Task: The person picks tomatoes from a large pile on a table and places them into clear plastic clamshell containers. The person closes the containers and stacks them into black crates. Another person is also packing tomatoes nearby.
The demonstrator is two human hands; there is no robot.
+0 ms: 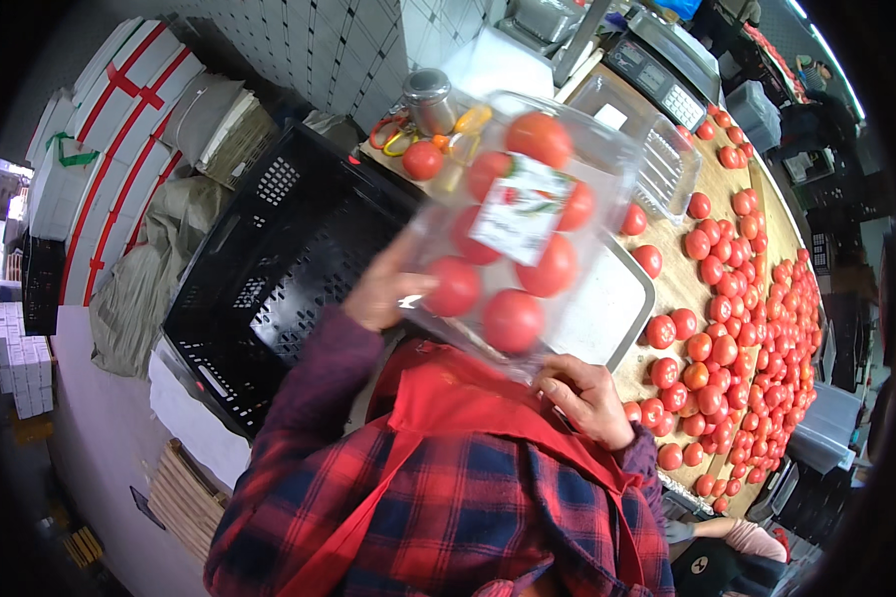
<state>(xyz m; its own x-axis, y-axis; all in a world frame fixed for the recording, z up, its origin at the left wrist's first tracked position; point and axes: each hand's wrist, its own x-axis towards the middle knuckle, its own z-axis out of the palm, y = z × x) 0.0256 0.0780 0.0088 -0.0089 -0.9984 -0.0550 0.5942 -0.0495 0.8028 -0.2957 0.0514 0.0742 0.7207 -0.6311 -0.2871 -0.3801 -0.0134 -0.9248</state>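
Note:
A clear plastic clamshell [616, 160] of red tomatoes is tilted up in front of me, slightly blurred. It bears a white printed label [523, 213]. My left hand [384, 287], with a ring on one finger, grips its left side; some fingers are hidden behind the plastic. At the near right corner, my right hand [586, 399] has its thumb and fingers closed on the plastic edge. Partly beneath the pack lies a white tray [608, 302] with a grey rim. A single tomato [422, 160] sits on the table beyond my left hand.
A black plastic crate [228, 257] stands at left. Loose tomatoes [724, 351] cover the wooden table's right side. Behind are a digital scale [657, 82], an open clear container [668, 168] and a metal canister [429, 104]. A co-worker's gloved hand [679, 531] shows at lower right.

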